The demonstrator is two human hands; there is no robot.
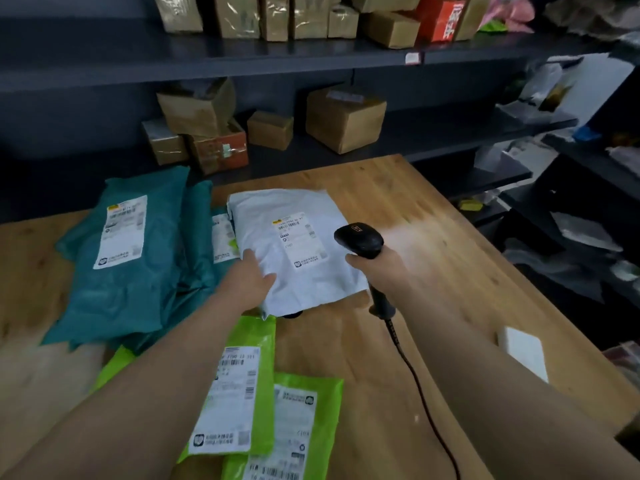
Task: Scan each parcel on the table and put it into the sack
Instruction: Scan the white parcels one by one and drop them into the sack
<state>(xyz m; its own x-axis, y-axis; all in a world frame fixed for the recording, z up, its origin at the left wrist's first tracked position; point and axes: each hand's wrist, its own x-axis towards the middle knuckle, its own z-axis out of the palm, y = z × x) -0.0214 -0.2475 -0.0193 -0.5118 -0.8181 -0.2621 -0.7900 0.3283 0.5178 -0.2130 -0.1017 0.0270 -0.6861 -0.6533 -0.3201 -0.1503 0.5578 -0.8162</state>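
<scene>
Two hands meet at the white parcel (304, 271) in the middle of the frame, which lies on the wooden table (433, 278) with its printed label (301, 239) facing up. The left hand (254, 275) rests flat on the parcel's left edge, fingers stretched out and thumb spread, gripping nothing. The right hand (379, 263) is clenched round the handle of a black scanner (360, 239), whose head hangs just beside the label at the parcel's right edge; its cable (415, 382) trails down toward the bottom of the frame. A small dark object (294, 314) peeks out from under the parcel's near edge; what it is cannot be told. Left of the white parcel, and touching it, is a heap of teal parcels (128, 251). In the lower centre, two bright green parcels (263, 344) overlap, partly hidden by the left forearm. A white block (523, 351) sits near the table's right edge. Dark shelves (311, 64) across the top of the frame carry cardboard boxes (346, 119).
</scene>
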